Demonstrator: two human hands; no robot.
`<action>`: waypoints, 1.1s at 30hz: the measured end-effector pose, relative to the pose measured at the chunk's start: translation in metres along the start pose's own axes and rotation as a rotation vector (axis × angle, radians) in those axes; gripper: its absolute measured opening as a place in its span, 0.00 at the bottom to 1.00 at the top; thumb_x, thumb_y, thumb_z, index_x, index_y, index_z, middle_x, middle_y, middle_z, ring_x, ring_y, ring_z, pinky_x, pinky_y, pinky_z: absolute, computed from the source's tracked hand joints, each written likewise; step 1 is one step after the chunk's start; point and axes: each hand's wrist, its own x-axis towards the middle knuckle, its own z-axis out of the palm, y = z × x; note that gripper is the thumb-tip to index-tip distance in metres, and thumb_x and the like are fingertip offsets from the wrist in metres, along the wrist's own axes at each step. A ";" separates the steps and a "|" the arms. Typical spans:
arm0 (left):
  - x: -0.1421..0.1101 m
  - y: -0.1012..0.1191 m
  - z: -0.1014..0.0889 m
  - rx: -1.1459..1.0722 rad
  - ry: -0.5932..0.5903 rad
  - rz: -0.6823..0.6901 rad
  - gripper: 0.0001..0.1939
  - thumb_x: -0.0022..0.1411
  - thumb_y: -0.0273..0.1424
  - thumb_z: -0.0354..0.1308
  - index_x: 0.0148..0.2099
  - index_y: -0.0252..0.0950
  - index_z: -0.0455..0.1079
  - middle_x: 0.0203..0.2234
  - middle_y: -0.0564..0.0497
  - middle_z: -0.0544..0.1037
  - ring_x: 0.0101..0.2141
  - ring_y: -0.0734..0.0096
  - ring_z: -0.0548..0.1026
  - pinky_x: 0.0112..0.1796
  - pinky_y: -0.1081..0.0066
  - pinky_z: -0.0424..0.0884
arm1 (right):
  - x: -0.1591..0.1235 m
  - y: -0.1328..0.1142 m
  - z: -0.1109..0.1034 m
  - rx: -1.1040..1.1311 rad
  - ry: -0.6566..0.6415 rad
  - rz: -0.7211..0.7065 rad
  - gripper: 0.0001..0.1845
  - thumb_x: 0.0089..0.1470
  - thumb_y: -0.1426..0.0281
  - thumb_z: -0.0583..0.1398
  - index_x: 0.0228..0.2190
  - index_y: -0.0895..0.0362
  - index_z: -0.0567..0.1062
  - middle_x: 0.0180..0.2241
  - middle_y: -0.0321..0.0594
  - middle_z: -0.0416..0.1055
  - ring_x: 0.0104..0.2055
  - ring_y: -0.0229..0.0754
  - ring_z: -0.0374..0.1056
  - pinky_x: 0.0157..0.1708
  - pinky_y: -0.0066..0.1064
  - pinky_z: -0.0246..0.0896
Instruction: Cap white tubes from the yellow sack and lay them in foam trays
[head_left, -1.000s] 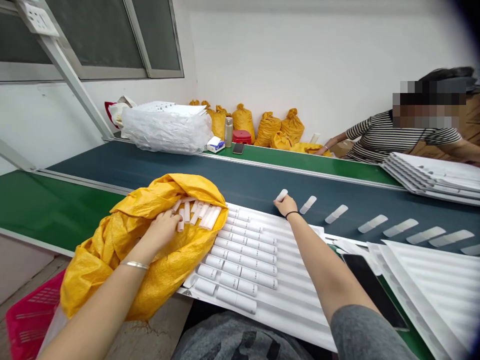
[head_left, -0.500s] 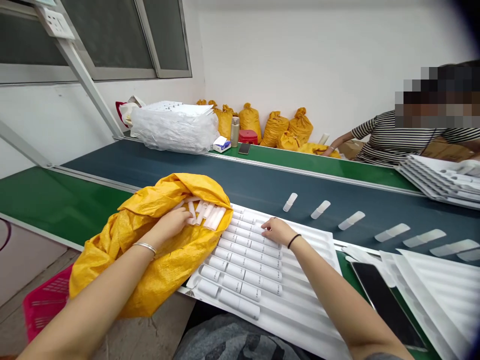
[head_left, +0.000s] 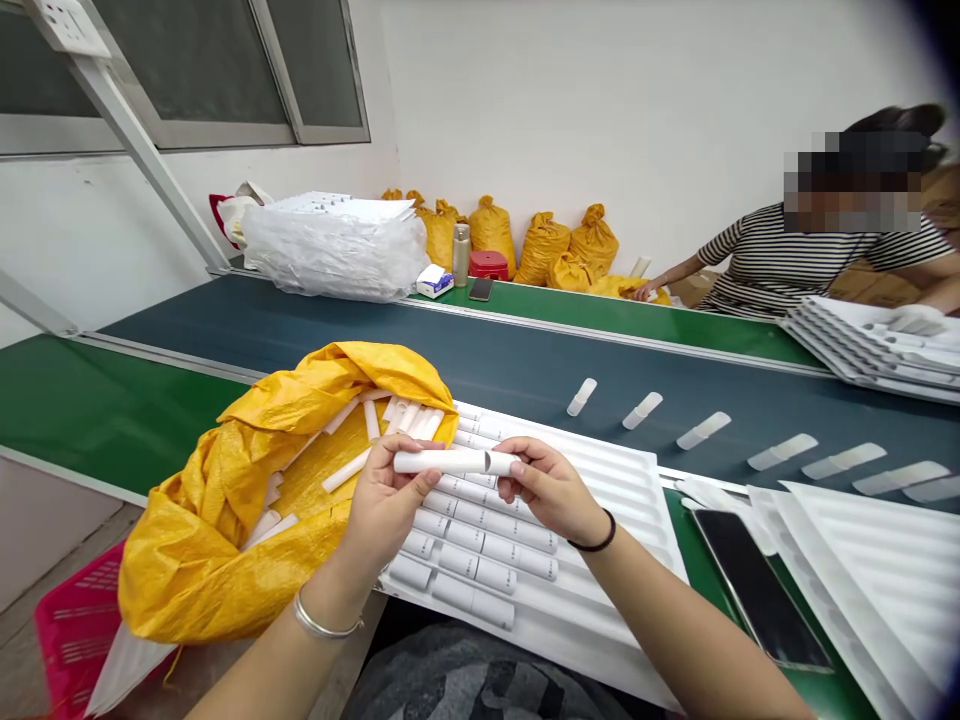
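Note:
My left hand is closed on a long white tube, held level above the tray. My right hand pinches a short white cap against the tube's right end; whether the two are joined I cannot tell. Beneath my hands lies a white ridged tray with rows of short white printed cylinders in its left part. To the left, a yellow woven sack gapes, with several loose white tubes inside.
Several white tubes lie spaced along the dark conveyor belt. A black phone and more white trays are at right. Across the belt, a person in a striped top reaches toward yellow sacks. A pink basket stands lower left.
My left hand has come out of the sack with a white tube. My right hand has lifted from the tray's cylinders with a short cap, and both hands have met above the tray.

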 end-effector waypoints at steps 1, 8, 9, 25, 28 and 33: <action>-0.001 -0.001 -0.001 0.040 0.001 -0.006 0.17 0.57 0.37 0.62 0.43 0.38 0.59 0.40 0.46 0.77 0.40 0.67 0.77 0.42 0.66 0.74 | -0.002 -0.002 0.001 0.024 0.020 -0.016 0.21 0.52 0.55 0.62 0.41 0.57 0.69 0.24 0.35 0.68 0.25 0.37 0.67 0.29 0.32 0.66; -0.003 0.019 -0.014 0.595 -0.286 0.035 0.16 0.59 0.35 0.60 0.48 0.37 0.72 0.39 0.48 0.79 0.37 0.65 0.77 0.38 0.70 0.73 | -0.013 -0.031 -0.015 -0.615 -0.016 -0.432 0.13 0.57 0.68 0.59 0.46 0.52 0.72 0.43 0.45 0.71 0.46 0.45 0.68 0.46 0.39 0.65; -0.004 0.021 -0.013 0.615 -0.310 0.051 0.15 0.59 0.35 0.60 0.49 0.37 0.72 0.39 0.48 0.79 0.37 0.66 0.76 0.37 0.70 0.73 | -0.014 -0.033 -0.015 -0.693 -0.055 -0.477 0.14 0.58 0.69 0.58 0.47 0.52 0.72 0.43 0.45 0.71 0.47 0.45 0.68 0.47 0.39 0.64; -0.014 0.029 -0.010 0.726 -0.296 0.422 0.14 0.61 0.26 0.58 0.50 0.36 0.69 0.40 0.49 0.77 0.41 0.70 0.75 0.44 0.73 0.69 | -0.020 -0.036 0.000 -0.779 0.017 -0.275 0.15 0.58 0.62 0.57 0.44 0.55 0.73 0.33 0.42 0.72 0.31 0.40 0.67 0.32 0.32 0.64; -0.014 0.029 -0.010 0.755 -0.297 0.496 0.15 0.61 0.24 0.58 0.51 0.35 0.68 0.39 0.48 0.77 0.41 0.70 0.74 0.45 0.73 0.69 | -0.020 -0.037 0.004 -0.609 0.007 -0.147 0.17 0.57 0.60 0.57 0.43 0.58 0.74 0.29 0.41 0.71 0.28 0.38 0.66 0.28 0.30 0.63; -0.015 0.028 -0.011 0.814 -0.308 0.590 0.16 0.60 0.23 0.58 0.52 0.34 0.67 0.37 0.46 0.76 0.39 0.67 0.74 0.43 0.70 0.70 | -0.021 -0.041 0.008 -0.443 0.003 -0.027 0.19 0.55 0.58 0.59 0.41 0.59 0.74 0.26 0.39 0.69 0.26 0.37 0.66 0.26 0.28 0.63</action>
